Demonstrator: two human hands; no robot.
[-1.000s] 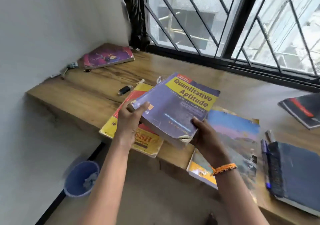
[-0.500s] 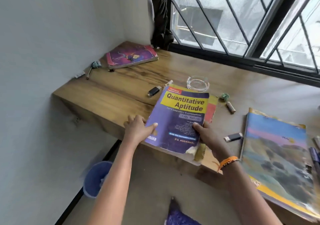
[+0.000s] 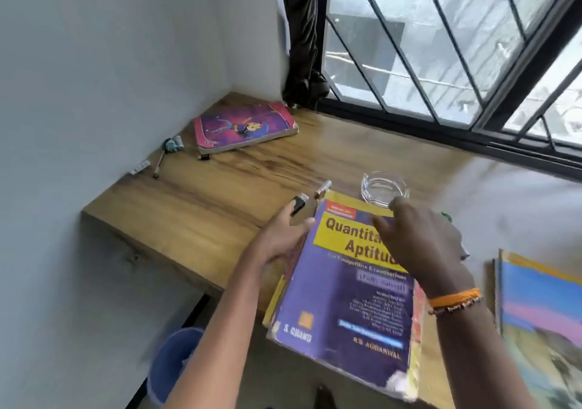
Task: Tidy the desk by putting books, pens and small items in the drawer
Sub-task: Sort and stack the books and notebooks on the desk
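The purple "Quantitative Aptitude" book [image 3: 346,298] lies flat on a yellow-and-red book at the desk's front edge. My left hand [image 3: 280,238] hovers open at its upper left corner, fingers spread, close to a black USB stick [image 3: 298,204]. Above the book's yellow title hangs my right hand [image 3: 419,241], open and holding nothing, fingers pointing toward a glass ashtray [image 3: 382,188]. A pink-purple notebook [image 3: 244,126] rests in the far left corner. At the right edge is a colourful landscape book [image 3: 541,323].
The wooden desk [image 3: 201,207] runs along a barred window. A pen [image 3: 159,163], a small teal item [image 3: 172,144] and a white strip [image 3: 139,167] lie by the left wall. A small white stub [image 3: 323,186] sits beside the USB stick. A blue bin [image 3: 171,364] stands on the floor.
Both hands let go of the purple book, which now rests on the yellow-and-red book. They moved forward over its top end; the view came closer.
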